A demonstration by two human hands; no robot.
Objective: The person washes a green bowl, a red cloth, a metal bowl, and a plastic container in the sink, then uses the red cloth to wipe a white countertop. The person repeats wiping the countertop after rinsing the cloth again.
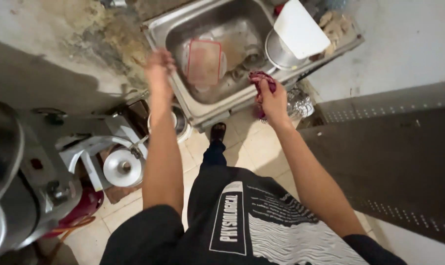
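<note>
My right hand (273, 100) grips a dark red cloth (258, 79) at the front edge of a steel sink (195, 105). My left hand (158, 66) hovers blurred over the sink's left rim, fingers curled, with nothing visible in it. Inside the sink lies a clear container with a red-rimmed lid (204, 61) in murky water. A white cutting board (301, 28) leans on a steel pot (281, 51) at the sink's right side.
A metal machine (31, 172) with a round steel disc (123, 168) stands at the left. A red gas cylinder (82, 208) sits below it. A metal bowl (180, 122) rests under the sink. Tiled floor (247, 154) lies below; a dark perforated panel (394, 162) is at right.
</note>
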